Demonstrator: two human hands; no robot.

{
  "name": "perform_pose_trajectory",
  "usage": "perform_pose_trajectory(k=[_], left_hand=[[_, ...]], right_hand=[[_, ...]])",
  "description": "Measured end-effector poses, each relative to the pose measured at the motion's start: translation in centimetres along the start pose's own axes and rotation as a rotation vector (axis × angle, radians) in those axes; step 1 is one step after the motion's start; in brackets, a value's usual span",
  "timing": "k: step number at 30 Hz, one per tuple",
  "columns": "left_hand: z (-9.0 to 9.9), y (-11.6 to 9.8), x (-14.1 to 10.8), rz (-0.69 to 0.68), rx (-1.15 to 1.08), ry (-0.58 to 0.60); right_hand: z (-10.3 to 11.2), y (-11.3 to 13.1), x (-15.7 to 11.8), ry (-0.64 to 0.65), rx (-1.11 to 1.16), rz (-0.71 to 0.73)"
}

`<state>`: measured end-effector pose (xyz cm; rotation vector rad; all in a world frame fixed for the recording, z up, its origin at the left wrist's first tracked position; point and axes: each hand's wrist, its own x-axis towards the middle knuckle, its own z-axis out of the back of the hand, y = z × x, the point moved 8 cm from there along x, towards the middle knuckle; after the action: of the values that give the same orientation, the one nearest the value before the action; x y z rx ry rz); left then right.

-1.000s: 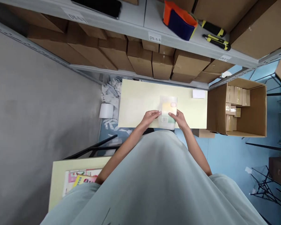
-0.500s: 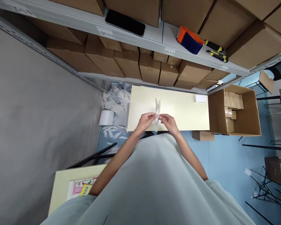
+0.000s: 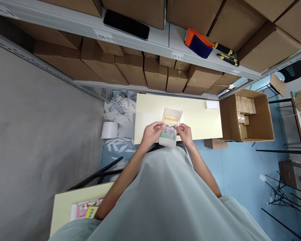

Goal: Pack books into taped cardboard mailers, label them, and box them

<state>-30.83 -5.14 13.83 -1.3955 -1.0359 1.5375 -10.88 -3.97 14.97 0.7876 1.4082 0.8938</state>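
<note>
Flat Packet (image 3: pixel 170 127) with Cloudy Sleeve (image 3: pixel 174 111)

The packet shows a printed front, yellow above, cartoon figures (image 3: pixel 168 130) in the middle, green below. The translucent sleeve extends past the print at twelve and six o'clock. Held at both sides, the packet points its top between twelve and one o'clock.

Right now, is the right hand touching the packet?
Touching: the head view shows the right hand with its thumb over the right edge of the packet.

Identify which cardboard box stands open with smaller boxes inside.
The large carton at the pale table's right end: unlike the shelf boxes and floor box, it gapes, showing small taped boxes.
</note>
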Motion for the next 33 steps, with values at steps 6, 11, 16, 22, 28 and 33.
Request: perform_pose_trajectory(k=[6,11,16,22,28,33], left_hand=[[1.7,0.8,0.3,0.075,-0.064,0.100],[2.7,0.4,0.2,0.052,-0.058,0.031],[3.5,-1.0,0.1,-0.046,-0.032,0.017],[5.0,-3.5,-0.4,-0.225,0.064,-0.034],[5.9,-5.0,-0.6,-0.335,0.106,-0.060],[6.1,-5.6,-0.7,-0.393,0.113,-0.092]], right_hand=[[-0.4,0.7,-0.4,0.085,0.064,-0.037],[-0.6,1.9,0.2,0.041,-0.059,0.081],[-0.7,3.0,0.9,0.007,-0.140,0.134],[-1.3,4.0,0.2,0.003,-0.124,0.144],[-1.3,3.3,-0.7,0.018,-0.172,0.114],[-1.3,3.2,-0.9,0.085,-0.204,0.155]])
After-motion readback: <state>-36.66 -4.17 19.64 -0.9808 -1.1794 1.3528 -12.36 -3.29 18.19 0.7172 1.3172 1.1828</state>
